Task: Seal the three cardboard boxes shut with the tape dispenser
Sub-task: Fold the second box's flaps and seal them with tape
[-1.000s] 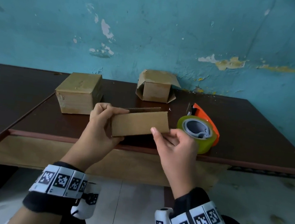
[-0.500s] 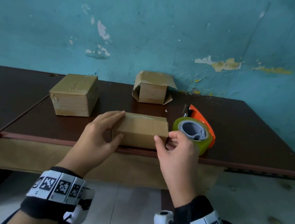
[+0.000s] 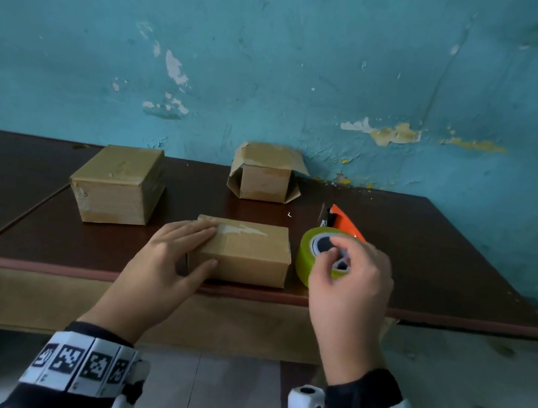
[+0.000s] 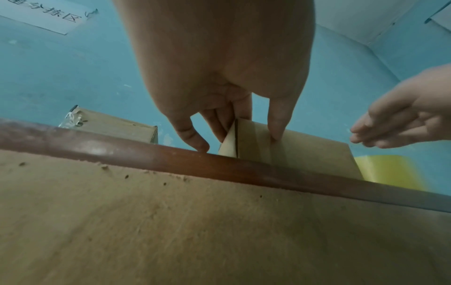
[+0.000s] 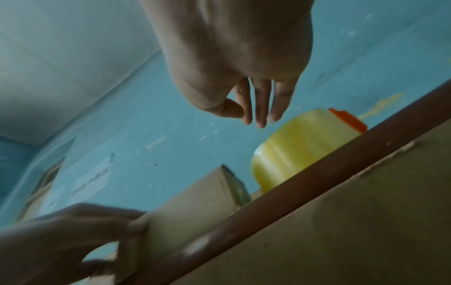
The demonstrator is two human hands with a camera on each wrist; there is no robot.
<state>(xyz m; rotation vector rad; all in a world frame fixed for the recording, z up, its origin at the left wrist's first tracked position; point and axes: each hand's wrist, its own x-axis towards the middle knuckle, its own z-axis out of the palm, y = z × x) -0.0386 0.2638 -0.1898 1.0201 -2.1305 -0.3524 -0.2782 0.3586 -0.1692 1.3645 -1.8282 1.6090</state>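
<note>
A closed box (image 3: 118, 184) sits far left on the brown counter (image 3: 442, 263). The left hand (image 3: 166, 258) lies flat on the left end of the near box (image 3: 247, 252), fingers straight, thumb on its front. A box with loose flaps (image 3: 264, 175) stands by the blue wall. The right hand (image 3: 349, 284) hangs just above the tape dispenser (image 3: 330, 247), fingers loose, holding nothing.

A dark brown table (image 3: 425, 260) stands against the wall. Three cardboard boxes lie on it: a near box (image 3: 246, 256) at the front edge, a left box (image 3: 118, 182), and a back box (image 3: 264, 175) with open flaps. A tape dispenser (image 3: 331, 243) sits just right of the near box.
</note>
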